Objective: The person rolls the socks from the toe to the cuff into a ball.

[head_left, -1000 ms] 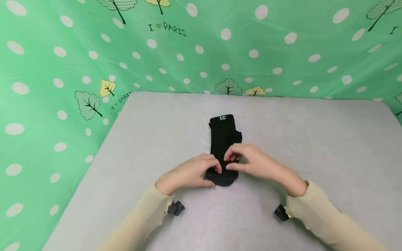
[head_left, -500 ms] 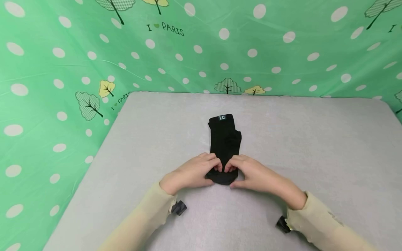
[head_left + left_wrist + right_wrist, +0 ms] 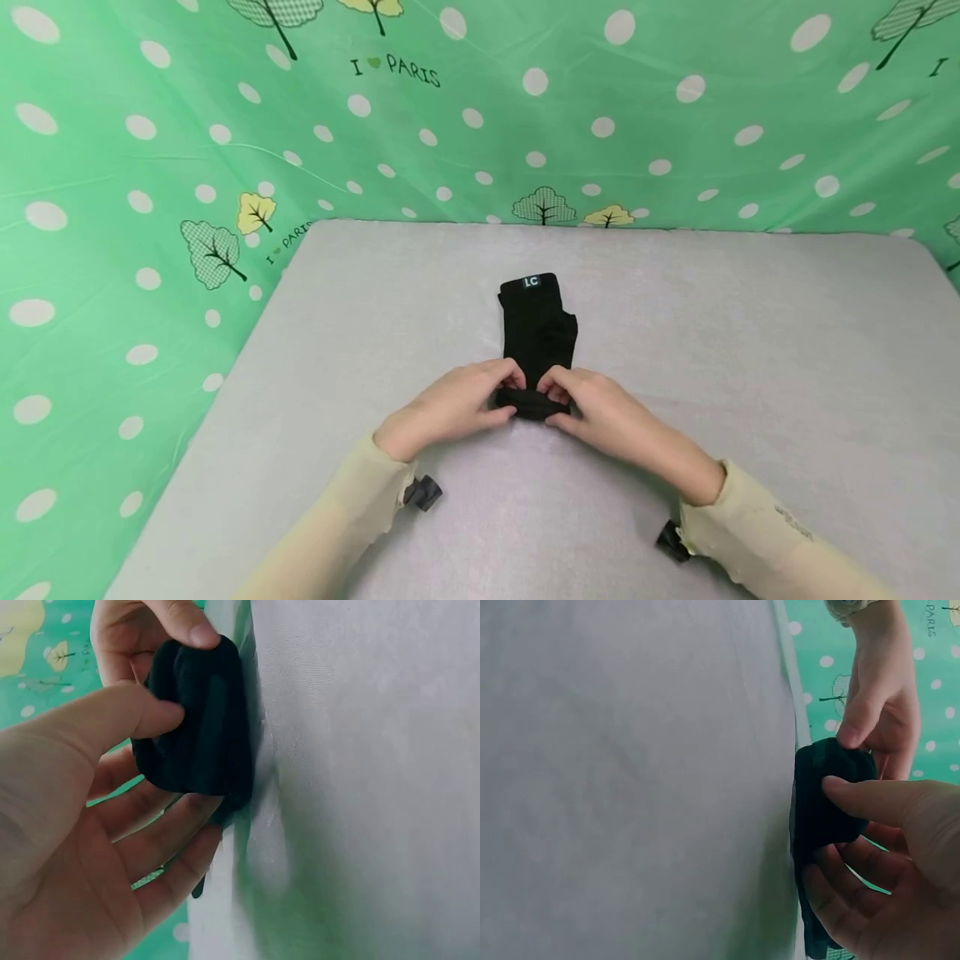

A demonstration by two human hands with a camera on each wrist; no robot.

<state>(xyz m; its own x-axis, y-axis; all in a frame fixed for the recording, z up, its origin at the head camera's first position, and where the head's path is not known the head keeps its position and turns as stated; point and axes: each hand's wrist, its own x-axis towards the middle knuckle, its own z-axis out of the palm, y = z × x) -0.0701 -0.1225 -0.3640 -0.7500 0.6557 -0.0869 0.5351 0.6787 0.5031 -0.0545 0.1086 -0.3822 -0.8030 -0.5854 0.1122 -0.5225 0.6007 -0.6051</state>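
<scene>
We are pinching the sock (image 3: 538,333) with both hands, our left hand (image 3: 461,404) grasping one side of its near end and our right hand (image 3: 611,417) grasping the other. Our thumbs are pressing the near face, and our fingers are curving over to the far side, leaving only the fabric's thickness between. That end is rising as a thick black roll between the two grips, and the rest is lying flat on the table (image 3: 750,375), stretching away from us to the cuff, well beyond our fingertips. At the cuff a small dark label (image 3: 531,282) is showing "LC" in white letters. Behind the table, the green dotted cloth (image 3: 480,54) is carrying the words "I PARIS" with a small green heart after the "I", and the same words are appearing smaller at the left. On our right sleeve (image 3: 757,537) some print is showing, too small for us to read. From the right wrist, we are seeing "PARIS" turned sideways on the cloth.
</scene>
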